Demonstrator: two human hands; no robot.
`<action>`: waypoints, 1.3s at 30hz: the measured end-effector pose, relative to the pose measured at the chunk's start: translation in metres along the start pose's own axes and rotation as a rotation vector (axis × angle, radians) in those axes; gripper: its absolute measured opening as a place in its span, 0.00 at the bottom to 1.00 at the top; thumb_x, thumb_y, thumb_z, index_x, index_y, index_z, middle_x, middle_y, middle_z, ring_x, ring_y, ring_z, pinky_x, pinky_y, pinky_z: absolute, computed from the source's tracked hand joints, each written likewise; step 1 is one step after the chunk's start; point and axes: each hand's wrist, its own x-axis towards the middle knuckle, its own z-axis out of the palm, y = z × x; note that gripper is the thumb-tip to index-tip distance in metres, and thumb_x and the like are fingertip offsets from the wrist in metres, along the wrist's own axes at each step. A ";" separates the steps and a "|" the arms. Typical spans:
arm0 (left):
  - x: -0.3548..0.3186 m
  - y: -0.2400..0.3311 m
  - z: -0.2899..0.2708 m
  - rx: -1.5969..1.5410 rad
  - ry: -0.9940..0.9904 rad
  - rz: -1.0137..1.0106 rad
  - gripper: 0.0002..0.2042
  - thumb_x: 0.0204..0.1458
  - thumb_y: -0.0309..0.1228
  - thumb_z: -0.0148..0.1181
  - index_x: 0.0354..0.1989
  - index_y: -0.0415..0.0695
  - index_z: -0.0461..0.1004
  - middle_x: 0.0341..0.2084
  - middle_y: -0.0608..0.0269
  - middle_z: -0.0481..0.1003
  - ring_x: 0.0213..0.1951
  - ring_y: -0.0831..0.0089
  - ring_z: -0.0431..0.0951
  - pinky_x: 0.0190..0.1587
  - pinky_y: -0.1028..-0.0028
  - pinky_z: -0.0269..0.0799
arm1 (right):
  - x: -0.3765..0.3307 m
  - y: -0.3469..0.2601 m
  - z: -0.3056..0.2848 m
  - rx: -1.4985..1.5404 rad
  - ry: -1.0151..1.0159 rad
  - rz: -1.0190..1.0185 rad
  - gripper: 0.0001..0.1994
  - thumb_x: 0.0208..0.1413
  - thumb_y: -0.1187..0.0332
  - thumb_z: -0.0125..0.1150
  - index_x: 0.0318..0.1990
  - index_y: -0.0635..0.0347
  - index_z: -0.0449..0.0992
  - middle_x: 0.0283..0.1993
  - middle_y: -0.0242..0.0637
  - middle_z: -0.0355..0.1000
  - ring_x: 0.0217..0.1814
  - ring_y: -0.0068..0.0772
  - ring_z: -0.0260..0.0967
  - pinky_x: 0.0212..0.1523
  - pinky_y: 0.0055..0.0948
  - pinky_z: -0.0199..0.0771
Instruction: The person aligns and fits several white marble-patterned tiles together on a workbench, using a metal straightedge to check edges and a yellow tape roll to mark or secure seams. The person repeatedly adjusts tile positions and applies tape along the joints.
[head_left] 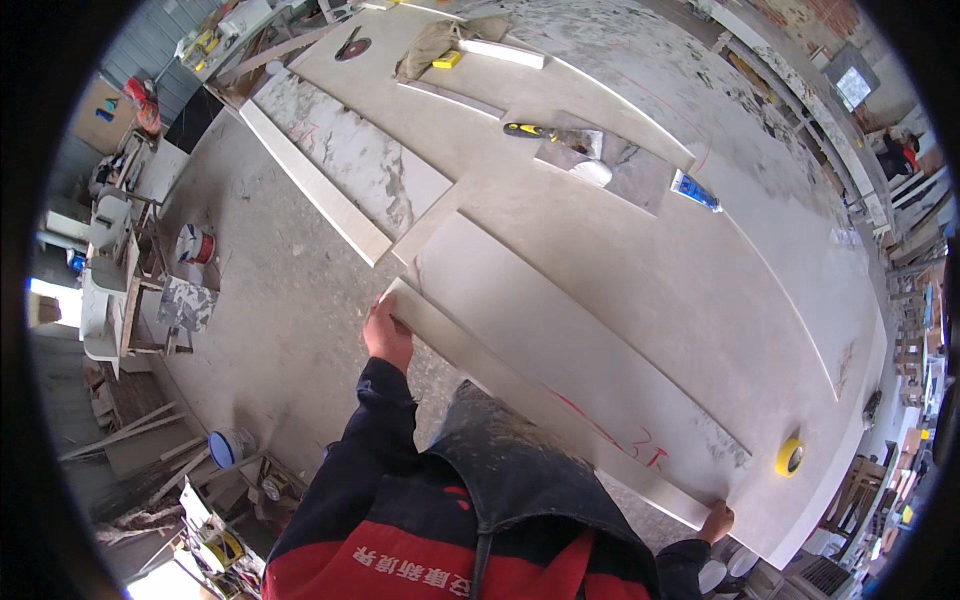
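Observation:
A long, narrow light stone strip runs along the near edge of the worktable, right in front of my body. My left hand grips its far left end, thumb over the top edge. At the strip's other end, my right hand is closed round the corner, its fingers partly hidden. Against the strip lies a wider pale slab with red handwritten marks near the right end. Whether strip and slab touch along their whole length I cannot tell.
On the table are yellow tape, a blue tube, a yellow-black scraper on a grey tile, and a cloth. Another marbled slab with an edge strip juts over the left side. Buckets stand on the floor.

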 end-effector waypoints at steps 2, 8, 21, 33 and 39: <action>0.010 -0.010 0.001 -0.039 0.016 -0.005 0.20 0.61 0.23 0.54 0.63 0.38 0.66 0.49 0.59 0.77 0.48 0.65 0.79 0.49 0.68 0.77 | -0.001 0.008 0.002 0.120 -0.035 0.051 0.23 0.55 0.55 0.62 0.39 0.74 0.81 0.36 0.49 0.81 0.36 0.44 0.75 0.42 0.43 0.73; 0.016 0.003 0.021 -0.039 -0.051 0.005 0.19 0.61 0.21 0.51 0.62 0.37 0.67 0.48 0.57 0.77 0.48 0.65 0.79 0.51 0.68 0.77 | -0.015 0.013 0.007 0.135 -0.006 0.092 0.24 0.55 0.55 0.63 0.40 0.76 0.81 0.38 0.49 0.81 0.36 0.42 0.75 0.42 0.42 0.73; 0.017 0.019 0.042 -0.023 -0.067 0.079 0.24 0.62 0.19 0.47 0.68 0.37 0.64 0.52 0.55 0.77 0.50 0.65 0.79 0.50 0.70 0.77 | -0.051 -0.029 0.011 0.228 -0.008 0.111 0.23 0.54 0.57 0.65 0.42 0.76 0.82 0.39 0.47 0.81 0.38 0.39 0.75 0.44 0.40 0.74; 0.027 0.015 0.040 -0.030 -0.118 0.089 0.13 0.62 0.22 0.49 0.53 0.38 0.72 0.44 0.58 0.78 0.44 0.66 0.79 0.46 0.68 0.76 | -0.044 -0.022 0.017 0.219 0.016 0.158 0.21 0.54 0.60 0.64 0.41 0.75 0.83 0.36 0.44 0.81 0.37 0.36 0.75 0.42 0.38 0.73; 0.034 0.013 0.034 0.002 -0.123 0.099 0.13 0.63 0.22 0.48 0.54 0.36 0.72 0.45 0.56 0.78 0.46 0.65 0.79 0.49 0.67 0.75 | -0.046 -0.028 0.017 0.241 0.007 0.137 0.20 0.54 0.61 0.64 0.40 0.76 0.82 0.35 0.42 0.81 0.35 0.35 0.73 0.41 0.38 0.72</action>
